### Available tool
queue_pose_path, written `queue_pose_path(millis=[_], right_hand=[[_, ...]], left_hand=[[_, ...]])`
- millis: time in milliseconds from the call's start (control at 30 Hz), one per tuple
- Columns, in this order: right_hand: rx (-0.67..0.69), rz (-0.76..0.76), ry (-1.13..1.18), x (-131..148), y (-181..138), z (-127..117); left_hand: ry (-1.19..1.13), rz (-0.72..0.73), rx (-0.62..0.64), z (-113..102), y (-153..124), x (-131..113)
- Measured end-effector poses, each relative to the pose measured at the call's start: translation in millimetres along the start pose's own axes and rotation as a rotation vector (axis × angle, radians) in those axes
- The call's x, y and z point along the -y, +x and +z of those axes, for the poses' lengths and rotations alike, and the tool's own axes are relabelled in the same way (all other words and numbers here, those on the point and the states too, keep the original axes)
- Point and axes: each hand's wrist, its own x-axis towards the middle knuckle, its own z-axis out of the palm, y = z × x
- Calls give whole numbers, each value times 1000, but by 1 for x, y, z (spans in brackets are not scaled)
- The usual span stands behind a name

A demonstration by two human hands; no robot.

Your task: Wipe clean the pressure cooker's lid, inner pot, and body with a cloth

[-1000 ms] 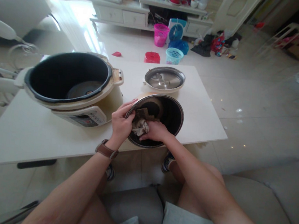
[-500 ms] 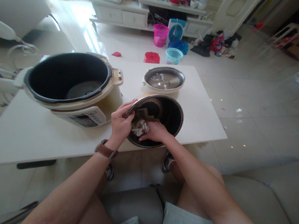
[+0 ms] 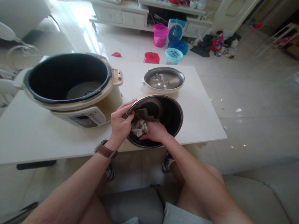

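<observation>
Obs. Your left hand (image 3: 120, 125) is closed over the near-left rim of the inner pot (image 3: 173, 115), thumb on the outside and fingers curled over the metal edge. A brown-strapped watch (image 3: 106, 149) sits on that wrist.

Your right hand (image 3: 156, 131) is inside the pot's mouth. Its fingers are folded down on a crumpled pale cloth (image 3: 140, 127), pressing it against the dark inner wall just beside the left hand.

Pot position: at the near edge of the white table (image 3: 39, 138), tipped with its mouth toward you, just right of the cooker body (image 3: 83, 116). Whether its base rests on the table or hangs off the edge I cannot tell; your hands cover that part.

Change over the last second: almost none. Both hands hold the same grip. The cloth has bunched slightly tighter and crept a little along the same patch of wall. The pot has not turned. So the wiping is confined to the near-left wall, and the far side of the interior shows no contact.

Also present: the cooker's well stands open, and the metal lid (image 3: 163, 79) lies inner face up behind the pot, apart from it.
</observation>
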Motion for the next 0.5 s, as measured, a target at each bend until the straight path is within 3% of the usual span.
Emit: queue_pose_path(millis=[500], right_hand=[[3,-24,19,-3,1,0]], left_hand=[[10,-13,5,-1,-1,1]])
